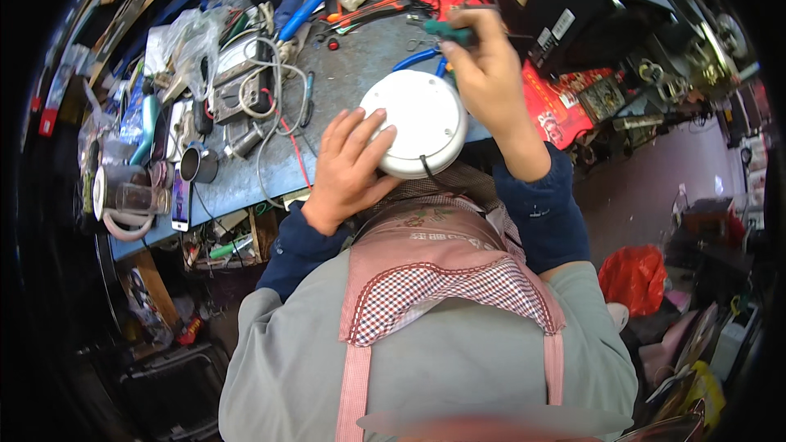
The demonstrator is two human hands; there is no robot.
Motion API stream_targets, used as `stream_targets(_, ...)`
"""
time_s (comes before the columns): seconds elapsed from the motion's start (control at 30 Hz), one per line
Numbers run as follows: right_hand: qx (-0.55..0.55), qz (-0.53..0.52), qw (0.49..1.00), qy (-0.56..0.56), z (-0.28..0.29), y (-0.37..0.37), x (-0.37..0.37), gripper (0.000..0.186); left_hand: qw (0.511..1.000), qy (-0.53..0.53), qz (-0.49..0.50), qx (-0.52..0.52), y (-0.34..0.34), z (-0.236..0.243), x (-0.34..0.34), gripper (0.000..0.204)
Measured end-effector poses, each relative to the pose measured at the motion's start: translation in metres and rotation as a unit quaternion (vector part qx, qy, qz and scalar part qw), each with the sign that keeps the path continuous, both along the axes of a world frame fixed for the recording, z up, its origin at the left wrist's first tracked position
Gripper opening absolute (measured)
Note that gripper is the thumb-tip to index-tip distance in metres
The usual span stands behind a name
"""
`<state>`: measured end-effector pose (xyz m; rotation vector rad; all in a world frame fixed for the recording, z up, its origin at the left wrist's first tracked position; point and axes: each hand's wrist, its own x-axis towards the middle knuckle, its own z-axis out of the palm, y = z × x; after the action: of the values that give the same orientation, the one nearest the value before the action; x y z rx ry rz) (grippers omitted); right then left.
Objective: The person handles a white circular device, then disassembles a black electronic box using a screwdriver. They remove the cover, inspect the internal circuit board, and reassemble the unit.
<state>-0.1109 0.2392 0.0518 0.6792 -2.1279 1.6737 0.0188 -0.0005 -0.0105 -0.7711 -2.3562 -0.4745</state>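
Note:
A round white appliance base (pixel 419 119) with a black cord (pixel 426 165) leaving its near edge sits at the bench's front edge. My left hand (pixel 348 160) grips its left side, fingers spread over the flat face and thumb low at the rim. Above and right of it, my right hand (pixel 491 74) is raised with its fingers closed on a dark green screwdriver handle (pixel 448 31). The tool is apart from the white base, and its shaft is hard to make out. Just behind the base lie blue-handled pliers (pixel 416 58).
On the left, grey cables (pixel 274 86), a metal box (pixel 237 98), a metal cup (pixel 199 165) and a phone (pixel 182 199) crowd the bench (pixel 348 65). Several tools (pixel 372 12) lie at the back. A red sheet (pixel 553 106) and a black cabinet (pixel 565 8) stand right.

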Motion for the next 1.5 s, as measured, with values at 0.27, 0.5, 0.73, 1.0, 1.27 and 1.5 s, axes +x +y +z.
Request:
stream_targets(0.27, 0.075, 0.012, 0.997, -0.012, -0.010, 0.008, 0.047, 0.041, 0.946, -0.105, 0.097, 0.291, -0.024, 0.072, -0.028, 0.052)
stream_targets(0.5, -0.030, 0.153, 0.895, -0.417, -0.064, 0.057, 0.120, 0.071, 0.839, -0.530, 0.062, 0.108, -0.046, 0.108, -0.127, 0.040)
stream_targets(0.73, 0.199, -0.042, 0.946, -0.254, -0.201, 0.165, 0.204, 0.056, 0.971, -0.204, 0.103, -0.064, -0.040, 0.073, -0.116, 0.083)
stream_targets(1.0, -0.046, -0.581, 0.679, -0.447, -0.378, 0.225, 0.293, 0.045, 0.910, -0.391, 0.097, 0.096, -0.072, 0.035, -0.104, 0.090)
stream_targets(1.27, 0.222, -0.437, 0.653, -0.577, -0.318, 0.215, 0.268, 0.047, 0.928, -0.361, 0.083, -0.033, -0.080, 0.041, -0.109, 0.089)
stream_targets(1.5, 0.311, -0.413, 0.653, -0.554, -0.284, 0.222, 0.255, 0.051, 0.948, -0.286, 0.066, -0.121, -0.066, 0.048, -0.095, 0.091)
